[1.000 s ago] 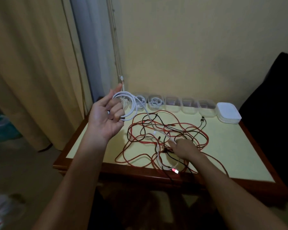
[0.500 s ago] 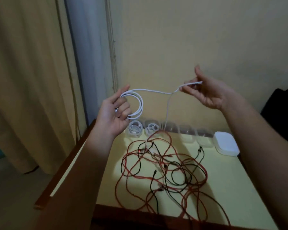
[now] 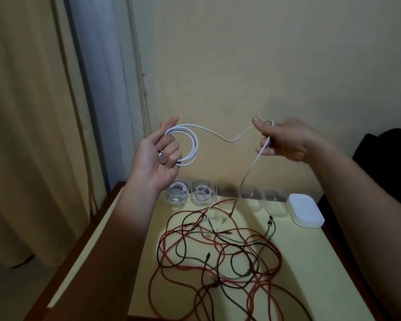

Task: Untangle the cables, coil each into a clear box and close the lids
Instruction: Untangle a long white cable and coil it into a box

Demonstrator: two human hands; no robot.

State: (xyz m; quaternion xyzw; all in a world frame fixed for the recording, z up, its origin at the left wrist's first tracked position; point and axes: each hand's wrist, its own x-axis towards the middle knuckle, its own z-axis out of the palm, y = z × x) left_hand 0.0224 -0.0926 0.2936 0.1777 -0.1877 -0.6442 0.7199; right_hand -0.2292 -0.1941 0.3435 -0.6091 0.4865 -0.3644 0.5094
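While tangled cables (image 3: 218,256) lie below, both hands grip the white cable (image 3: 227,139).

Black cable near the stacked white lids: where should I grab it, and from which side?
Pinch the black cable just behind its plug, coming from above on the right. That end lies free on bare tabletop in front of the clear boxes, outside the red cable loops, so it should likely draw out without dragging the tangle.
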